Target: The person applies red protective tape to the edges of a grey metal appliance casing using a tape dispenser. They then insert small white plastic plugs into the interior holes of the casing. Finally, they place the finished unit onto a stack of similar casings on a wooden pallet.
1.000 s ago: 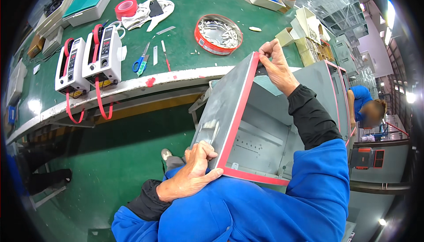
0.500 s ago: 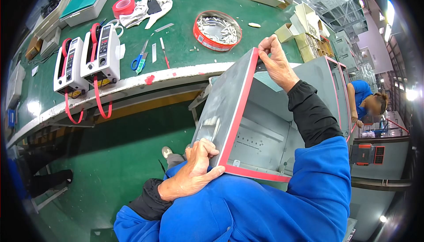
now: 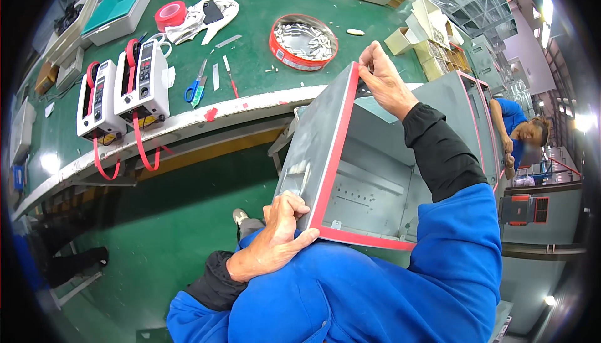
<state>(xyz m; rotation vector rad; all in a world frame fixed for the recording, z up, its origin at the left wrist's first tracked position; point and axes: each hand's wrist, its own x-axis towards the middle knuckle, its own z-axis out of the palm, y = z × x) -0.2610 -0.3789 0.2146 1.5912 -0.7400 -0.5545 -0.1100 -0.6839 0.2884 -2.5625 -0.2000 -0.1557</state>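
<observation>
A grey metal cabinet leans against me with its front opening facing up and to the right. Red tape runs along the rim of that opening. At the near corner, my left hand has its fingers curled over the cabinet's side wall, and its thumb lies by the taped rim. My right hand is at the far corner, closed in a pinch beside the end of the tape. What sits between those fingertips is too small to make out.
On the green table are two white tape dispensers, blue scissors, a red round tin of small white pieces and a pink tape roll. More taped cabinets stand at right, near a co-worker in blue.
My right hand has shifted slightly at the far corner, its fingers drawn into a tighter pinch. My left hand keeps its hold. The co-worker at right has moved a little.
</observation>
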